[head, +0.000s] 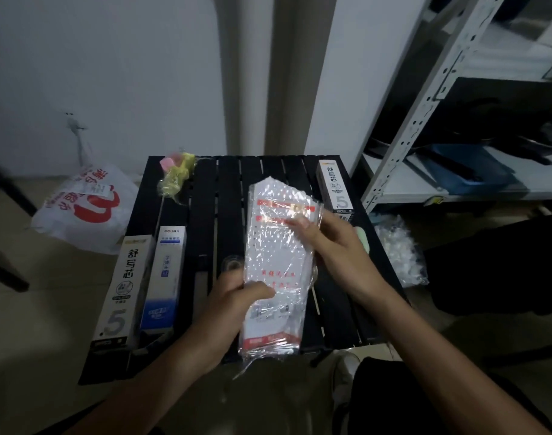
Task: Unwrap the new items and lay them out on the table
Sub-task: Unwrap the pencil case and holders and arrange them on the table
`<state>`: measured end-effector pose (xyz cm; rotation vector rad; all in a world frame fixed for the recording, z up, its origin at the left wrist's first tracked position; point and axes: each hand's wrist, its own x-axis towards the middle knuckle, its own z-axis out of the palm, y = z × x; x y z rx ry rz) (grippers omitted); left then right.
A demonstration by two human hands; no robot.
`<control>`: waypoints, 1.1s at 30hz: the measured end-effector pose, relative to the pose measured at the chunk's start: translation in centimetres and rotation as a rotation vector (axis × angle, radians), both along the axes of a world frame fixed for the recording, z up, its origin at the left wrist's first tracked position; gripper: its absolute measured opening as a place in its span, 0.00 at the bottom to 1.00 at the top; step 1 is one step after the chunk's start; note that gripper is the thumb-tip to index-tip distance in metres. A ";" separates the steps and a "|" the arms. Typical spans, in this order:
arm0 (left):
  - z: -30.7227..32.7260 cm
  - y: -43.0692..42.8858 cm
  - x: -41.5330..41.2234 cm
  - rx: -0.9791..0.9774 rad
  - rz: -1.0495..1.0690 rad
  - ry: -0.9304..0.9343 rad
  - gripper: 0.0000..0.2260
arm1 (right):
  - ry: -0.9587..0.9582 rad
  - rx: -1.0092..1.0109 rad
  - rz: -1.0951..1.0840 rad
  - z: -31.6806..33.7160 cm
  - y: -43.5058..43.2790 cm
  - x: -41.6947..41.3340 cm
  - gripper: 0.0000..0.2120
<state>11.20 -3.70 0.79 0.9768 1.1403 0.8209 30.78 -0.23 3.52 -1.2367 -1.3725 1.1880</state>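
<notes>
The wrapped pack (278, 262) runs lengthwise away from the person, above the table (230, 183). The left hand (234, 296) grips its near half. The right hand (328, 243) pinches its far right edge.

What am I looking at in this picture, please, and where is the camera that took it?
There is no machine here: a person works with bare hands, and the single picture comes from a wide-angle camera worn on the head, looking down. The left hand grips the lower part of a plastic-wrapped pack of white paper with red print. The right hand holds its upper right edge, fingers on the wrap. Beneath is a black slatted table. On it lie a grey box and a blue box at the left, a second grey box at the far right, and a pink and yellow wrapped item at the far left.
</notes>
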 end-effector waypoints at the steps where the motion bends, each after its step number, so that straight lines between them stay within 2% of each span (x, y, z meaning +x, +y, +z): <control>1: 0.0 0.2 -0.1 -0.006 0.024 -0.013 0.19 | -0.057 0.015 0.023 -0.1 -0.2 -0.3 0.17; 4: 0.7 0.6 0.0 0.034 0.011 -0.093 0.19 | -0.095 0.006 0.108 -0.7 -0.6 -1.1 0.19; 10: 1.5 0.3 0.5 0.153 0.087 0.005 0.15 | 0.231 -0.067 0.290 -0.9 -0.8 -2.3 0.44; 11: 1.6 0.1 0.5 0.164 0.092 0.006 0.14 | 0.300 -0.095 0.340 -0.8 -0.9 -2.4 0.45; 13: 2.0 -0.1 0.4 0.179 0.082 -0.006 0.11 | 0.405 -0.091 0.428 -0.4 -1.3 -2.3 0.40; 15: 2.4 -0.1 0.2 0.170 0.058 -0.036 0.11 | 0.486 -0.074 0.553 0.0 -1.3 -2.1 0.28; 17: 2.3 -0.2 0.1 0.183 0.070 -0.010 0.14 | 0.526 -0.135 0.529 0.4 -1.0 -1.9 0.24; 19: 2.1 0.0 0.0 0.210 0.108 0.053 0.20 | 0.502 -0.153 0.475 0.3 -0.8 -1.8 0.24; 21: 2.3 0.4 0.3 0.223 0.039 0.033 0.30 | 0.420 -0.126 0.443 0.1 -0.8 -1.8 0.16; 23: 2.7 0.8 0.5 0.236 -0.106 -0.070 0.40 | 0.319 -0.079 0.415 0.1 -0.9 -2.1 0.08; 25: 2.8 0.8 0.4 0.232 -0.204 -0.112 0.37 | 0.254 -0.042 0.463 0.0 -1.1 -2.5 0.08; 28: 2.0 0.6 -0.4 0.194 -0.231 -0.158 0.23 | 0.191 -0.031 0.540 0.2 -1.2 -2.3 0.11; 33: 2.4 1.1 -0.5 0.121 -0.309 -0.294 0.19 | 0.285 -0.018 0.523 0.7 -0.7 -1.0 0.10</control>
